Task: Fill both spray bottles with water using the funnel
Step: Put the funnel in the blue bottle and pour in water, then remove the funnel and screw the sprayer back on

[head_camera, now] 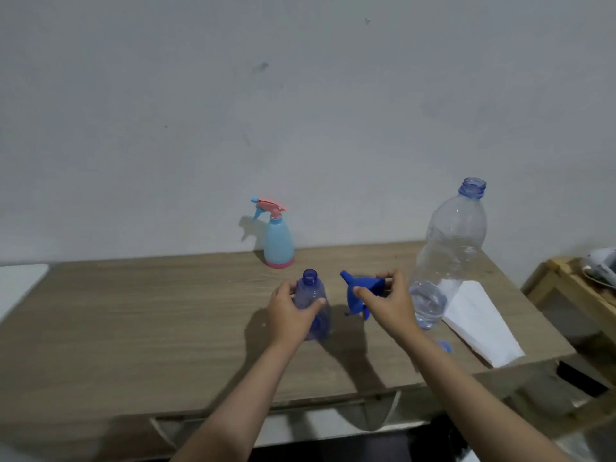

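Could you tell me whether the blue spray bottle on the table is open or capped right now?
Open: the blue spray bottle, held by the left hand, shows a bare neck, and the right hand holds its blue spray head beside it.

Two spray bottles on the surface point(133, 311): one light-blue bottle point(278, 241) capped behind, one clear blue bottle point(313, 305) open in front of it. One blue spray head point(361, 295), one big water bottle point(450, 255), one white paper funnel point(480, 325), one loose blue cap point(445, 346), all to the right of the clear blue bottle.
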Action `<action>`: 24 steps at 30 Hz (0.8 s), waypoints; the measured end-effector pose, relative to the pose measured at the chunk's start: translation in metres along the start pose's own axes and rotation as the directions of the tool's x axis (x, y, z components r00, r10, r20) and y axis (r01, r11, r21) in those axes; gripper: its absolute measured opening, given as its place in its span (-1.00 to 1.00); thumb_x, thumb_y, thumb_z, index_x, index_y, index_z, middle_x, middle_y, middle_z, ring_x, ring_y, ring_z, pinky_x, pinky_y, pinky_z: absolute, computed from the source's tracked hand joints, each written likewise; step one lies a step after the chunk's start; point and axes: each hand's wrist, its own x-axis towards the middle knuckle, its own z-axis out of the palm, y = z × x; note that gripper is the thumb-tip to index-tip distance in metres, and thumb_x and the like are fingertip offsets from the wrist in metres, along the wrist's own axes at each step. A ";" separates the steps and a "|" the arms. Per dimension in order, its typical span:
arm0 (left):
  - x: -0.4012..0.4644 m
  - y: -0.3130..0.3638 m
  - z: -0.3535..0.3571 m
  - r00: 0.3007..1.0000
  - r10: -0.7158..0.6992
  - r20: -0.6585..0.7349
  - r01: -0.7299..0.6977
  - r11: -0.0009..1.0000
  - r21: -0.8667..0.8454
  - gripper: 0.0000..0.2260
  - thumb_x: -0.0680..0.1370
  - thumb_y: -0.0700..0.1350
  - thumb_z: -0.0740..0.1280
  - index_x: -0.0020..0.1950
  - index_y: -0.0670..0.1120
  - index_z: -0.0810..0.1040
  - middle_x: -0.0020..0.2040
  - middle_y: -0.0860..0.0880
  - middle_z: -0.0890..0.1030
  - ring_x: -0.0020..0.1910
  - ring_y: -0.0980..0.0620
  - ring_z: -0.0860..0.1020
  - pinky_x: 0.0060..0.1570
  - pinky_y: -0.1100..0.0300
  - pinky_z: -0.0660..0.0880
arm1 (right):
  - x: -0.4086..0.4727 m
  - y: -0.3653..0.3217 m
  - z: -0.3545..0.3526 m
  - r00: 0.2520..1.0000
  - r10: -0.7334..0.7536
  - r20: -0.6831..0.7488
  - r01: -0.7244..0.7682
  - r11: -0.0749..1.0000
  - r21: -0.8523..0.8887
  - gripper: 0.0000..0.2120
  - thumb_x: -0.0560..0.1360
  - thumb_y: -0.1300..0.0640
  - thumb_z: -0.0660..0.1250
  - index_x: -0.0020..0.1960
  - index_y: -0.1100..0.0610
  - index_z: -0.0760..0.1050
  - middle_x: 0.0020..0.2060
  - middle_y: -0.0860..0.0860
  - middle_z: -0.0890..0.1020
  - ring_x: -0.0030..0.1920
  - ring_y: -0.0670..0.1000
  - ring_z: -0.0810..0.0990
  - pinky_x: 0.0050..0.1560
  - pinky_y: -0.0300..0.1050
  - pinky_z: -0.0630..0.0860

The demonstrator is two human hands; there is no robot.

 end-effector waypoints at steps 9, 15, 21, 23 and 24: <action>-0.016 -0.001 -0.010 0.987 0.162 -0.020 -0.158 0.978 0.134 -0.57 0.36 0.03 0.50 0.17 -0.03 0.52 0.03 0.08 0.55 -0.04 0.16 0.50 -0.13 0.34 0.34 | -0.054 0.082 0.021 0.991 -0.129 0.020 0.131 0.981 -0.144 -0.51 0.28 0.03 0.52 0.12 0.03 0.41 0.04 -0.06 0.49 0.06 -0.22 0.48 0.00 -0.48 0.39; -0.016 -0.009 -0.005 0.978 0.200 -0.054 -0.191 0.971 0.145 -0.50 0.36 0.06 0.50 0.24 -0.05 0.50 0.08 0.08 0.55 0.05 0.12 0.52 -0.05 0.28 0.42 | -0.061 0.102 0.021 0.997 -0.043 0.066 0.057 0.973 -0.224 -0.44 0.22 0.06 0.59 0.07 0.00 0.34 0.04 -0.06 0.49 0.01 -0.07 0.52 -0.08 -0.37 0.44; -0.014 -0.016 0.001 0.963 0.254 -0.095 -0.242 0.962 0.125 -0.49 0.36 0.01 0.52 0.24 -0.08 0.50 0.06 0.05 0.55 0.03 0.08 0.53 -0.01 0.20 0.49 | -0.056 0.090 0.015 0.981 -0.193 -0.027 0.178 0.942 -0.283 -0.55 0.30 0.08 0.56 0.09 0.07 0.44 0.04 -0.08 0.47 0.06 -0.21 0.44 0.06 -0.56 0.29; -0.014 -0.016 0.003 0.962 0.257 -0.098 -0.244 0.962 0.121 -0.49 0.36 -0.01 0.53 0.24 -0.09 0.49 0.07 0.04 0.55 0.03 0.09 0.52 -0.02 0.21 0.48 | -0.046 0.087 0.008 0.948 -0.283 -0.142 0.230 0.923 -0.307 -0.69 0.36 0.19 0.52 0.04 0.14 0.49 0.01 -0.01 0.52 0.08 -0.07 0.49 0.13 -0.45 0.35; -0.014 -0.016 0.003 0.961 0.260 -0.097 -0.248 0.961 0.120 -0.49 0.36 -0.01 0.53 0.25 -0.08 0.49 0.07 0.05 0.55 0.03 0.10 0.52 -0.02 0.21 0.49 | -0.038 0.085 0.004 0.935 -0.297 -0.191 0.230 0.923 -0.310 -0.73 0.38 0.24 0.49 0.03 0.16 0.50 -0.02 0.01 0.53 0.06 -0.01 0.51 0.14 -0.33 0.40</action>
